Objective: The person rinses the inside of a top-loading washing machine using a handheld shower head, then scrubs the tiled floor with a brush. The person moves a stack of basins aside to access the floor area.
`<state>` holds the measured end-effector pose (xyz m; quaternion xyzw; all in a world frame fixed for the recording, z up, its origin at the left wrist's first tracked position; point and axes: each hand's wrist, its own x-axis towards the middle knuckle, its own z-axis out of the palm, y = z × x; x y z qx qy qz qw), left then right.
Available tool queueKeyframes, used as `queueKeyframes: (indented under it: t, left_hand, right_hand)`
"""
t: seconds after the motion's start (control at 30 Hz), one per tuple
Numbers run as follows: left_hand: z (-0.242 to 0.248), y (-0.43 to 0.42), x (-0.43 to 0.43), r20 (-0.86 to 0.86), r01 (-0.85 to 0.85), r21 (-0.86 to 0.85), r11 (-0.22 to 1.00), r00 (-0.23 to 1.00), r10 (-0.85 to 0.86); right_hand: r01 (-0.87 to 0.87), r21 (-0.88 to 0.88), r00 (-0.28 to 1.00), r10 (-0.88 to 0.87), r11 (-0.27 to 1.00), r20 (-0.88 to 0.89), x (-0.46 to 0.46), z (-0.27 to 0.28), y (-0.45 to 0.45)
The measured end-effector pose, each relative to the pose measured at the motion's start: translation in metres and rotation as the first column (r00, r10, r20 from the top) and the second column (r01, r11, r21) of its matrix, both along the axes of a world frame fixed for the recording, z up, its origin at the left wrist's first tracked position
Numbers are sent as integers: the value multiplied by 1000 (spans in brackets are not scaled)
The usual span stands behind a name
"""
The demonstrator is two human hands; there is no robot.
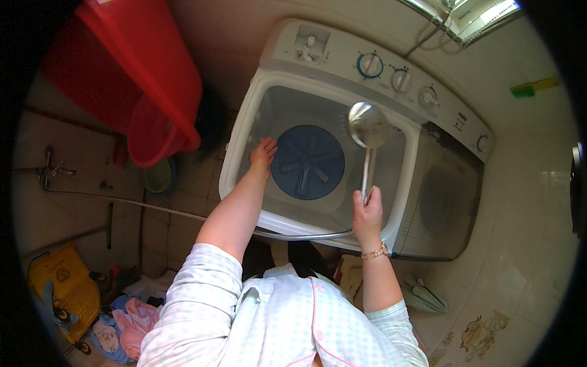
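My right hand (368,215) grips the handle of a metallic hand shower (368,125), its round head over the right part of the wash tub of a twin-tub washing machine (353,80). A metal shower hose (302,237) runs from near that hand along the tub's front edge to the left. My left hand (263,156) is over the tub's left side, fingers apart, with nothing held. Beneath it to the right lies the dark blue pulsator (307,162) at the tub's bottom. Whether the hand touches the tub wall cannot be told.
Red plastic tubs (169,69) stand at the upper left. A wall tap (52,172) is at the left, where the hose leads. A yellow caution-marked bucket (66,289) and a heap of clothes (133,321) lie lower left. The spin tub's dark lid (440,197) is down.
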<state>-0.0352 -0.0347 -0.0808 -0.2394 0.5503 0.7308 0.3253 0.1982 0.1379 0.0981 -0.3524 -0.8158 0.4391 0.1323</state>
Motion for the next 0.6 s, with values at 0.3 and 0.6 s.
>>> queueKeyframes:
  t: [0.3,0.6]
  left_hand:
    - [-10,1,1,-6,63,2,998,998,-63]
    - [0,2,3,29,131,-20,991,991,-131]
  right_hand:
    - [-59,8,996,58,998,66,17,-1,-11]
    - [17,-67,991,-8,998,133,35,-1,-19]
